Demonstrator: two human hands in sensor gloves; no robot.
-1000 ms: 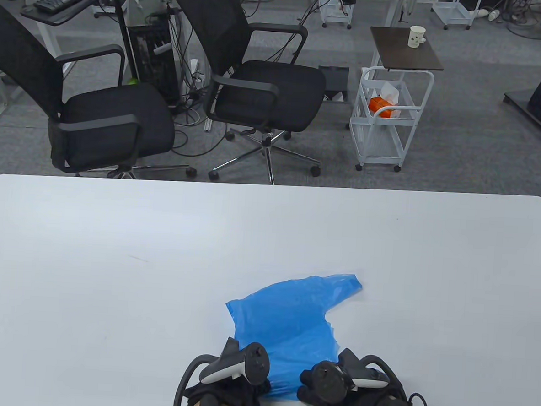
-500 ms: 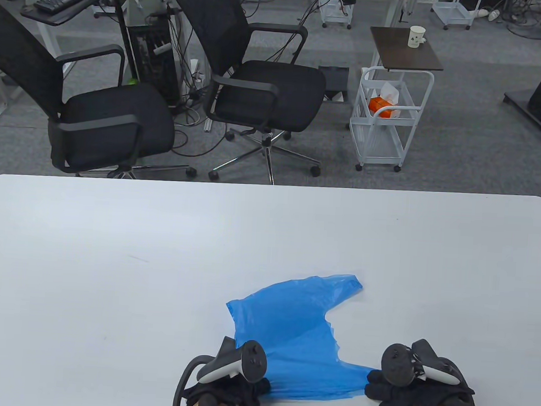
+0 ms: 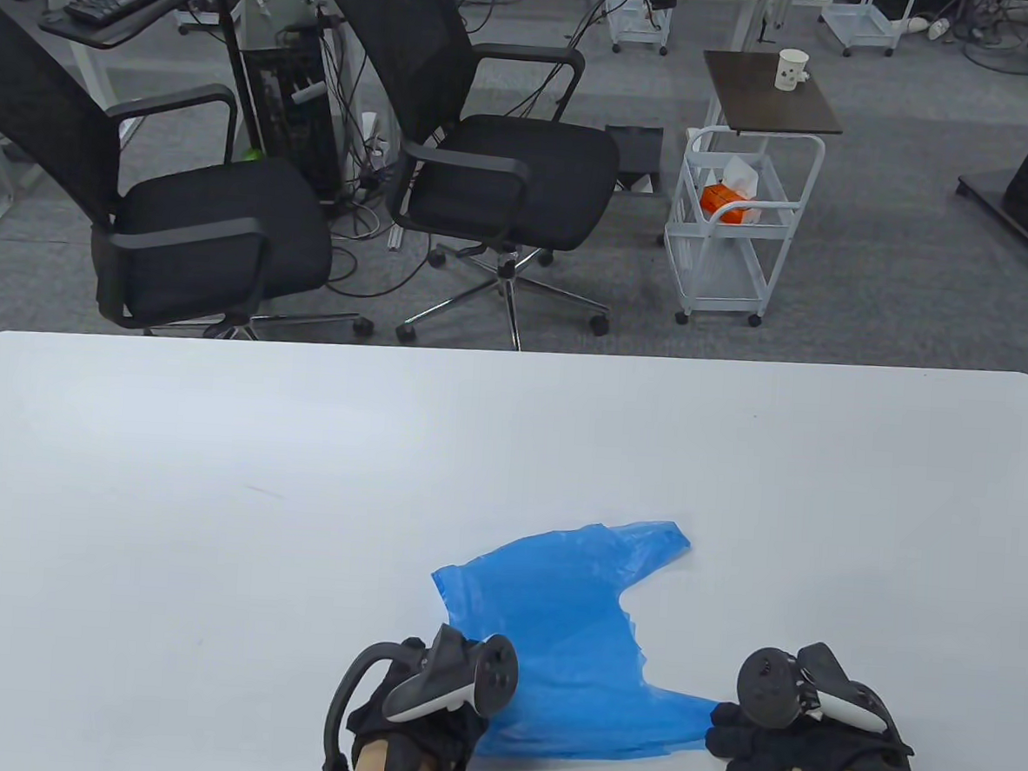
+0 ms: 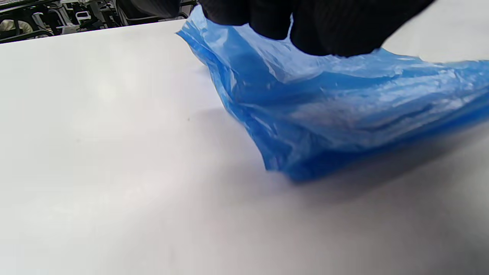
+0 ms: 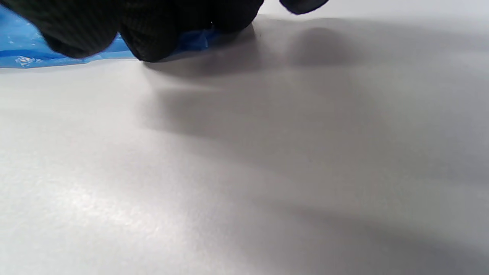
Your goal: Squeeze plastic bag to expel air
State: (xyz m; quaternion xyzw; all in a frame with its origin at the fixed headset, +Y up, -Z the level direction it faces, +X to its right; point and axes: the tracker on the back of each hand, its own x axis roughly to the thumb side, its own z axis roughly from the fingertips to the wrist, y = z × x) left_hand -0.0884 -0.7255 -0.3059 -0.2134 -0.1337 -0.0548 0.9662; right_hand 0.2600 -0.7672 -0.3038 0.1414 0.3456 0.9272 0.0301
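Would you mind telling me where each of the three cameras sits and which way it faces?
Table view: high above the near edge, looking down over the white table toward office chairs; shows left hand and right hand at the blue bag.
Left wrist view: low by the table, facing the bag; gloved fingers on top.
Right wrist view: skims the tabletop; fingers over a bag corner.
All three share the bag.
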